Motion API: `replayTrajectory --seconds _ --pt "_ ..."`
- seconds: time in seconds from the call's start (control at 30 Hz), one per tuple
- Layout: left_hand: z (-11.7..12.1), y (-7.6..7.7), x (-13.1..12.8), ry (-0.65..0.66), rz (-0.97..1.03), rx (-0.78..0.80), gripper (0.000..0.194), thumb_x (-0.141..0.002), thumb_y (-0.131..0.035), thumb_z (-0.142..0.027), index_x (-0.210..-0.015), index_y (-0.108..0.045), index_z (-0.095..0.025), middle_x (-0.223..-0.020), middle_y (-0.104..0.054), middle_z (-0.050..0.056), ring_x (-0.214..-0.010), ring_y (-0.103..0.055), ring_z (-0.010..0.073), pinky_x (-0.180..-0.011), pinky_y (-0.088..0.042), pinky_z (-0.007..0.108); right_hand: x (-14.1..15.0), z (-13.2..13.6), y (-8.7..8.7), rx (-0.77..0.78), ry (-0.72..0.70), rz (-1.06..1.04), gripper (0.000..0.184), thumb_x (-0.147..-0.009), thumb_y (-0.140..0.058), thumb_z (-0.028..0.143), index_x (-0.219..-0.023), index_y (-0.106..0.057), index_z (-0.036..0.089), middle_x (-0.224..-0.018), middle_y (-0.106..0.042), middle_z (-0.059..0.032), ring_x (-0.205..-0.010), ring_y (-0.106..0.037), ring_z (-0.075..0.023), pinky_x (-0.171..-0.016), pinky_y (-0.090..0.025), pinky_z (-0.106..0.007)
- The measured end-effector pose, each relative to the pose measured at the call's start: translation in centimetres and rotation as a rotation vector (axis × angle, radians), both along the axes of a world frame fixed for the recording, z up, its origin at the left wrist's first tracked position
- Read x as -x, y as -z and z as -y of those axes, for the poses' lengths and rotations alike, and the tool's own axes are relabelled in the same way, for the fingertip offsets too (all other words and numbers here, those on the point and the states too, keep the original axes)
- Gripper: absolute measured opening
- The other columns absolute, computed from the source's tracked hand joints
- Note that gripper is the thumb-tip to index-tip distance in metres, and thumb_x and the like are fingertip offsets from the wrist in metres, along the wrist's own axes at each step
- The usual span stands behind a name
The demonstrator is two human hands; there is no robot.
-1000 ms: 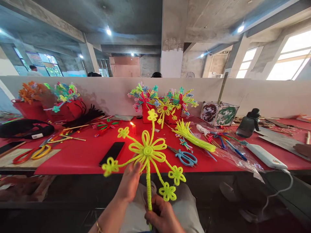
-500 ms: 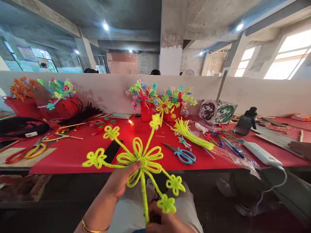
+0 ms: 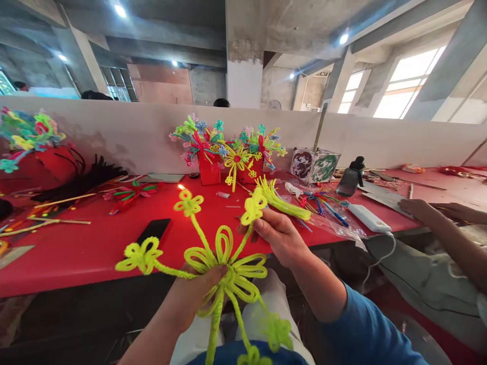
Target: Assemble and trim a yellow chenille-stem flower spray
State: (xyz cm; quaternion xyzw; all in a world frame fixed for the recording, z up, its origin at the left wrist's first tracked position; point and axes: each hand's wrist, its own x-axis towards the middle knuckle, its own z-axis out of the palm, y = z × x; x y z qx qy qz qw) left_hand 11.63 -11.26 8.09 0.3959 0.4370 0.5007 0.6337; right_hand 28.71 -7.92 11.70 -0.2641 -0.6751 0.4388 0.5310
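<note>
A yellow pipe-cleaner flower [image 3: 247, 271] with looped petals fills the space before me. Several small blossoms branch out from it on stalks, and a thick stem runs down from its middle. My left hand [image 3: 201, 291] is closed on its centre, thumb over the front and fingers behind. With my right hand [image 3: 279, 235] I pinch the small blossom [image 3: 254, 205] at the upper right, just where it meets its stalk. The two lowest blossoms hang over my lap, one of them partly cut off by the frame's bottom edge.
On the red table [image 3: 95, 253] lie a black phone [image 3: 155, 230], yellow pipe cleaners [image 3: 287, 205] and a white power bank [image 3: 368, 218]. A lit candle burns behind one blossom. Red boxes [image 3: 209, 170] of pipe-cleaner flowers stand by the partition. At right a co-worker's hands [image 3: 418, 209] rest near a board.
My right hand has left the lower stem and risen to the upper-right blossom. The left hand keeps its hold. The view has turned right, bringing the co-worker's arms further in.
</note>
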Motion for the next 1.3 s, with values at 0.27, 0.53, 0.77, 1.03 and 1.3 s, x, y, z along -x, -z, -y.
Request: replayTrajectory --seconds 0.27,0.53,0.77,1.03,1.3 --pt "0.4 0.2 0.0 -0.019 -0.030 0.012 0.043 -0.053 -0.076 -0.034 -0.091 -0.070 -0.017 -0.079 -0.074 0.007 -0.076 -0.067 0.0269 -0.063 -0.055 0.034 0.1 -0.6 0.2 0.125 0.315 0.171 0.025 -0.075 -0.053 0.036 -0.059 -0.052 0.017 -0.047 -0.051 0.0039 -0.041 -0.047 -0.0076 -0.043 -0.038 -0.019" --pt "0.3 0.5 0.1 -0.030 -0.051 -0.037 0.034 -0.059 -0.074 -0.029 -0.090 -0.070 -0.017 -0.086 -0.073 0.007 -0.085 -0.066 0.0269 -0.072 -0.054 0.034 0.0 -1.0 1.7 0.254 0.275 0.267 0.027 -0.074 -0.053 0.037 -0.056 -0.048 0.018 -0.044 -0.049 0.0044 -0.039 -0.046 -0.0084 -0.040 -0.037 -0.020" --pt "0.2 1.3 0.2 -0.005 -0.007 0.070 0.043 -0.059 -0.074 -0.030 -0.100 -0.066 -0.018 -0.094 -0.072 0.007 -0.090 -0.065 0.0264 -0.077 -0.053 0.035 -1.0 -0.7 2.1 0.226 0.044 0.186 0.026 -0.068 -0.060 0.042 -0.068 -0.059 0.016 -0.058 -0.057 0.0014 -0.049 -0.051 -0.0091 -0.047 -0.043 -0.020" --pt "0.0 1.6 -0.2 0.055 -0.090 -0.071 0.037 -0.066 -0.069 -0.029 -0.102 -0.065 -0.019 -0.100 -0.070 0.006 -0.108 -0.055 0.0262 -0.094 -0.042 0.038 0.7 -2.1 4.4 0.080 0.402 0.505 0.027 -0.076 -0.052 0.031 -0.054 -0.044 0.019 -0.047 -0.044 0.0040 -0.044 -0.044 -0.0089 -0.042 -0.032 -0.019" --pt "-0.1 2.2 0.2 0.053 -0.070 0.052 0.043 -0.061 -0.073 -0.031 -0.102 -0.064 -0.018 -0.103 -0.069 0.008 -0.097 -0.062 0.0267 -0.087 -0.047 0.037 0.1 -2.0 3.8 0.193 0.236 0.273 0.025 -0.075 -0.050 0.039 -0.066 -0.057 0.017 -0.059 -0.057 -0.0009 -0.053 -0.051 -0.0125 -0.051 -0.041 -0.023"
